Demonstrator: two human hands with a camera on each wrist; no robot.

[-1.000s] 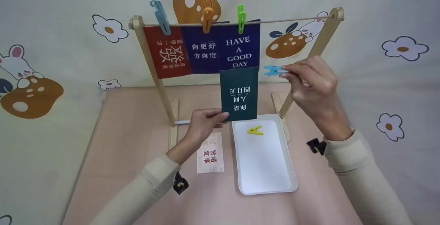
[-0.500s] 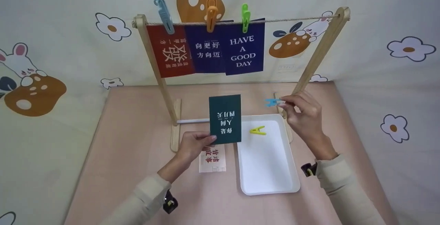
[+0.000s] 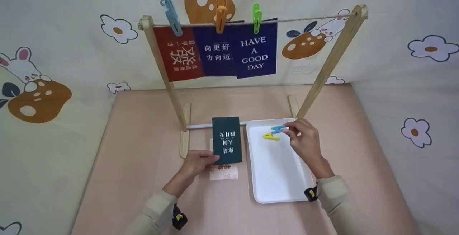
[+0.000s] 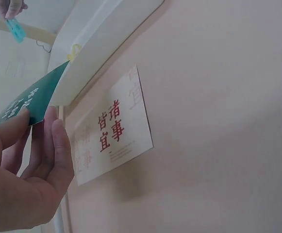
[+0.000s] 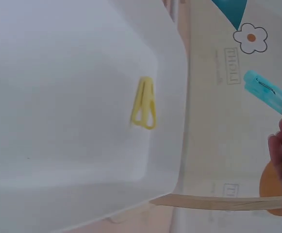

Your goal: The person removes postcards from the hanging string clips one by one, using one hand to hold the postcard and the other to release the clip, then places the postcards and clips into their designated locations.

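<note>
Left hand (image 3: 197, 162): thumb and fingers close together, pinching the green card (image 3: 227, 134) at its lower left corner.
Green card: raised off the table (image 3: 143, 127), partly hiding the white card (image 3: 228, 175) in the head view; its white writing looks upside down there, and the left wrist view shows it slightly bowed.
White card: on the table, left of the tray (image 3: 281, 174), with red writing.
Right hand (image 3: 305, 140): fingertips drawn together on one end of the blue clip (image 3: 278, 129).
Blue clip: held up near the far end of the tray; the right wrist view shows it well apart from the yellow clip (image 3: 271, 137).
Yellow clip: in the white tray, towards its far end.
Rope (image 3: 308, 19): strung between two wooden posts, with three cards hanging from it.
Red card (image 3: 181, 53): at the left, under a pale blue clip (image 3: 172, 18).
Middle card (image 3: 217, 64): dark blue, under an orange clip (image 3: 221, 16).
Right-hand card (image 3: 256, 53): dark blue, reading HAVE A GOOD DAY, under a green clip (image 3: 256, 19), overlapping the middle one.
</note>
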